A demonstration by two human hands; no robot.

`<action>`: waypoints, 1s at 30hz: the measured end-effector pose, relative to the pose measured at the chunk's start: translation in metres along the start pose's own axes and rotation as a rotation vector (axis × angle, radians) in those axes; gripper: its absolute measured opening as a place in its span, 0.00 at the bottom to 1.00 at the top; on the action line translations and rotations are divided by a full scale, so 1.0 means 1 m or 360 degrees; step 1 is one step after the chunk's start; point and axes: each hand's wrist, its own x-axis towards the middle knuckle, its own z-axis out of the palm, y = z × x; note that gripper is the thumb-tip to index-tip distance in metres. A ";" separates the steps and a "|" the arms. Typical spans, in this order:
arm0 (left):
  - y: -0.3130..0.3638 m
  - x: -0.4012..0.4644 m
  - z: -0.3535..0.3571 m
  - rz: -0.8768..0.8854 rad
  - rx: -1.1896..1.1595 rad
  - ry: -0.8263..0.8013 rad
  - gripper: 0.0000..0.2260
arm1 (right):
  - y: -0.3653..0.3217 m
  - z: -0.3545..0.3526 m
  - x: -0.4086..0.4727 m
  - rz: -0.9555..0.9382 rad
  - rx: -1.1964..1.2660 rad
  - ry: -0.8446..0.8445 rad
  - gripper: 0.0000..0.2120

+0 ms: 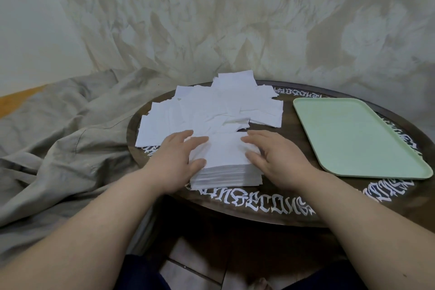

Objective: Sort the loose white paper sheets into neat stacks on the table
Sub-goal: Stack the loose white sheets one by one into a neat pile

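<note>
A round dark table [294,200] with white lettering around its rim carries a pale green tray [357,136] on its right side. Behind the hands, loose sheets [211,106] lie scattered across the left half. At the near edge sits a neat stack [223,167]. The left hand [179,158] and right hand [275,155] flank it, palms down, fingers spread on its top sheet; they seem to press, not grasp.
</note>
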 end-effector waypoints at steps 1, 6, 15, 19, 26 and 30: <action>0.001 0.001 -0.002 0.0002 -0.0028 0.0051 0.23 | -0.001 -0.004 0.001 0.0008 -0.0001 0.0050 0.19; 0.004 0.022 -0.013 0.0029 -0.0102 0.0213 0.21 | -0.003 -0.020 0.024 0.0022 0.0049 0.0201 0.17; -0.032 0.098 -0.021 -0.0154 0.0032 0.0236 0.21 | 0.029 -0.019 0.107 0.0060 -0.0075 -0.0039 0.18; -0.066 0.128 -0.013 -0.0489 0.0014 0.0276 0.27 | 0.031 0.005 0.159 0.0075 -0.0048 -0.0176 0.19; -0.099 0.143 0.011 -0.0604 0.0057 0.0136 0.28 | -0.009 0.058 0.221 0.0081 -0.0017 -0.0383 0.25; -0.111 0.142 0.009 -0.0548 0.0128 0.0323 0.09 | -0.019 0.067 0.234 0.0242 0.0152 -0.0350 0.25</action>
